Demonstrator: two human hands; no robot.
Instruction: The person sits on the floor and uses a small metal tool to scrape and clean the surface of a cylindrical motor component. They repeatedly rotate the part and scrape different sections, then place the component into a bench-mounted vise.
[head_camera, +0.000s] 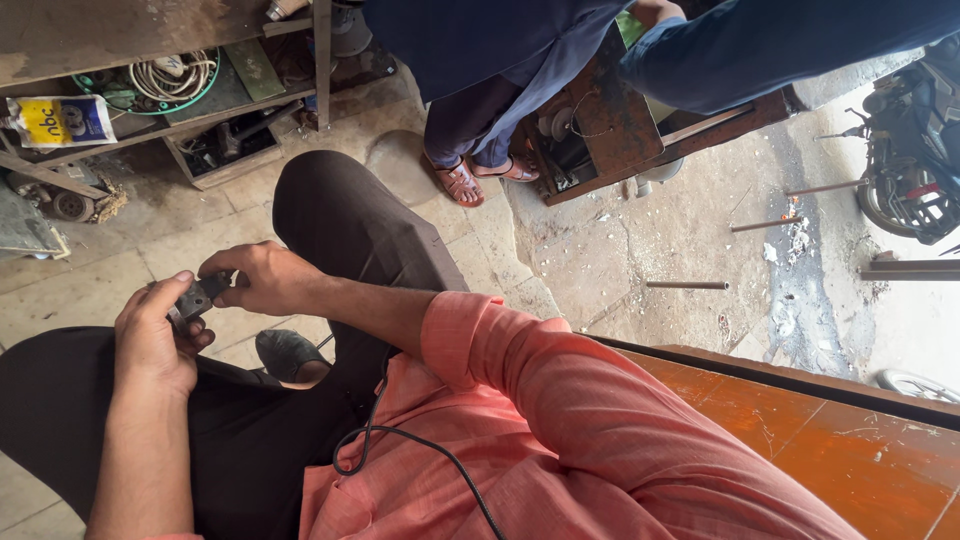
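Gripping a small dark part (198, 298) over the lap, the left hand (152, 340) clenches its grip around it while the right hand (262, 277) pinches its far end. On the shelf (150, 128) behind, coiled cable (170, 78) lies; below, an open box (222, 150) holds dark tools.

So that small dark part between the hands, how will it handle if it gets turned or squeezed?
The small dark part looks blocky and rigid, so it probably won't flex. The left hand nearly covers it, so it is likely light. Pinched by the right hand at one end, its angular edges should resist rolling, though the surface finish is too unclear to judge slipperiness.
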